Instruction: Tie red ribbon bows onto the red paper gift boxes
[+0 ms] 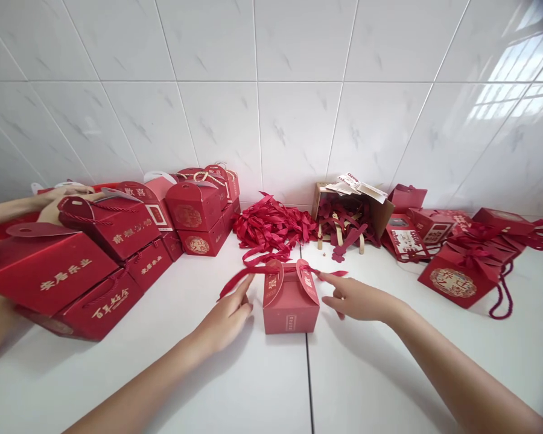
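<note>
A small red gift box stands upright on the white table, its rounded top flaps folded toward each other. A red ribbon runs across its top, with one tail out to either side. At the box's left, my left hand reaches toward the ribbon with the index finger stretched out and the thumb apart. My right hand is at the opposite side, index fingertip at the ribbon by the right flap and the other fingers loosely bent. Neither hand visibly grips anything; fingertip contact is hard to judge.
Stacked red gift boxes fill the left side, where another person's hands reach in. A heap of red ribbons lies behind my box, beside an open carton of dark red strips. More ribboned boxes sit right. A tiled wall rises behind.
</note>
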`<state>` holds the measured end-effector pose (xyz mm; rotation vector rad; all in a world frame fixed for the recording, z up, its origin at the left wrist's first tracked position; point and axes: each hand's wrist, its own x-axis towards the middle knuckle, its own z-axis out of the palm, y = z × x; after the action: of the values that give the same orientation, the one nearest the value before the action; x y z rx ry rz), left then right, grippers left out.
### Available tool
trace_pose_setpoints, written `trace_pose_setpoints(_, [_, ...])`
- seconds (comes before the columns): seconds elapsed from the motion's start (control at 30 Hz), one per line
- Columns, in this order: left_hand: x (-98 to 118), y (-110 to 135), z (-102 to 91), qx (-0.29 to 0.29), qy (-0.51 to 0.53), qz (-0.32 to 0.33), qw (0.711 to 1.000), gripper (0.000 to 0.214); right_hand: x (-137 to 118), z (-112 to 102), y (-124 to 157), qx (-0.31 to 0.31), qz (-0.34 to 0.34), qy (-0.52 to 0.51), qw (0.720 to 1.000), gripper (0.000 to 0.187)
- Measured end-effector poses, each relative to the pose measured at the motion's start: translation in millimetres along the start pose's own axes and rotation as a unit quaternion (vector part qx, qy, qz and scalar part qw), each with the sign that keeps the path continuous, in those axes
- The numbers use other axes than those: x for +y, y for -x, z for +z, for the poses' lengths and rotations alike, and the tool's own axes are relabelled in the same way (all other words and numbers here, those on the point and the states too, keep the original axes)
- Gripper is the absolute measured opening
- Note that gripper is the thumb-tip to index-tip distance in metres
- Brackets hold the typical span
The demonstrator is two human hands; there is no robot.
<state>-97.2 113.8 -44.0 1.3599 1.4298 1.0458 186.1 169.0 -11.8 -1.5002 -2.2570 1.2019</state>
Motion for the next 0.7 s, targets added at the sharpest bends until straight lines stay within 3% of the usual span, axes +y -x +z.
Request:
trace_pose_setpoints(0.07, [1, -4, -2.1, -0.007, 0.082, -0.049, 0.995, 0.067, 8, 0, -10, -0.008, -0.012, -0.115, 0.993, 0.070])
trace_pose_setpoints(0.13, [9, -7, -3.5, -0.024, 0.196, -0.054, 0.979, 0.072, 12, -3, -18, -0.018, -0.023, -0.282, 0.959, 0.069])
trace_pose_setpoints(0.23, [25, -8, -4.8, -0.042, 0.326, -0.016, 0.944, 0.045, 5, -8, -22, 0.027, -0.038, -0.523, 0.851, 0.042])
trace_pose_setpoints(0.3, [34, -8, -5.4, -0.022, 0.361, -0.006, 0.932, 0.019, -4, -10, -21, 0.086, -0.052, -0.613, 0.784, 0.026])
trace_pose_setpoints(0.37, [41, -8, -5.4, 0.022, 0.381, -0.009, 0.924, 0.004, -12, -11, -18, 0.135, -0.064, -0.656, 0.740, 0.022])
trace_pose_setpoints(0.43, [48, -7, -3.8, 0.073, 0.391, -0.030, 0.917, 0.008, -17, -10, -14, 0.162, -0.076, -0.674, 0.717, 0.022])
trace_pose_setpoints(0.5, [52, -5, -0.4, 0.105, 0.392, -0.076, 0.911, 0.007, -18, -8, -11, 0.172, -0.089, -0.675, 0.712, 0.022])
trace_pose_setpoints(0.63, [50, 0, 8.7, 0.115, 0.401, -0.162, 0.894, 0.010, -12, -3, -9, 0.150, -0.095, -0.662, 0.728, 0.022])
trace_pose_setpoints(0.7, [46, 2, 11.4, 0.120, 0.411, -0.172, 0.887, 0.010, -7, 0, -9, 0.148, -0.089, -0.690, 0.703, 0.017])
